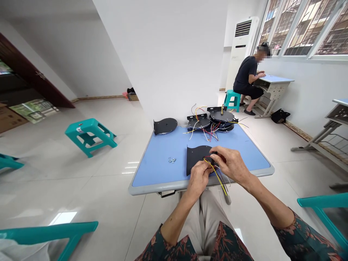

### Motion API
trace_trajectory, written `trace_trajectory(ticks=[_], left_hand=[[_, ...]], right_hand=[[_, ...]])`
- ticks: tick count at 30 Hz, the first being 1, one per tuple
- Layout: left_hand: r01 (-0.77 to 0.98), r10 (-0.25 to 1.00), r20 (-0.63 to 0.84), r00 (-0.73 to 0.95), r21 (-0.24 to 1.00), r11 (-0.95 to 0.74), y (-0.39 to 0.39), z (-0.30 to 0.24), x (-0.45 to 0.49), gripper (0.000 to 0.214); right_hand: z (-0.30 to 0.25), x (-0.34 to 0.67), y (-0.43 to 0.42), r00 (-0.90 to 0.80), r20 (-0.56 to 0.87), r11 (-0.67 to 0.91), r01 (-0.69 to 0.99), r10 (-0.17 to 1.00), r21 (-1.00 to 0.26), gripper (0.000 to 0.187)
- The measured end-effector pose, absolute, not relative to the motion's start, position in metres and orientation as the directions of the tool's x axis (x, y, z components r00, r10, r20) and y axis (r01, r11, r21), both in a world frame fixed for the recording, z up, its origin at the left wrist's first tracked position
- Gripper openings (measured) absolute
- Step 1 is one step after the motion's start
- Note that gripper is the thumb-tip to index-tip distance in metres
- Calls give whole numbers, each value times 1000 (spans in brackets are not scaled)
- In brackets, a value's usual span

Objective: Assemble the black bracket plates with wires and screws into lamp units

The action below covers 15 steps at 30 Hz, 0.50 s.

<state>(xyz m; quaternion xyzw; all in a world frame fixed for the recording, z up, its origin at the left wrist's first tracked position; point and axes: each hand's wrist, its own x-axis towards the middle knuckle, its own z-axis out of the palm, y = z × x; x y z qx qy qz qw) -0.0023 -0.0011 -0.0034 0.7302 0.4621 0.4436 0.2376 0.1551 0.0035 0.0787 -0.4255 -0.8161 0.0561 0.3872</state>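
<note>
A black metal bracket plate with a bent-up left edge lies near the front of the blue table. Yellow, black, white and red wires run out from its middle and hang over the table's front edge. My left hand is closed at the plate's lower side, fingers at the base of the wires; what its fingertips pinch is hidden. My right hand is curled over the plate's right side, thumb and fingers closed near a red wire; its exact hold is too small to make out. Small silver screws lie left of the plate.
Another black plate sits at the table's back left corner. Stacked black plates with loose wires stand at the back right. Teal stools are on the floor. A person sits at a far desk.
</note>
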Motion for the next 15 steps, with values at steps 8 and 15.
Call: trace_trajectory(ticks=[8, 15], left_hand=[[470, 901, 405, 157, 771, -429, -2, 0, -3, 18], [445, 904, 401, 147, 789, -422, -2, 1, -2, 23]], right_hand=[[64, 149, -2, -189, 597, 504, 755, 780, -419, 25], [73, 151, -4, -220, 551, 511, 728, 805, -456, 24]])
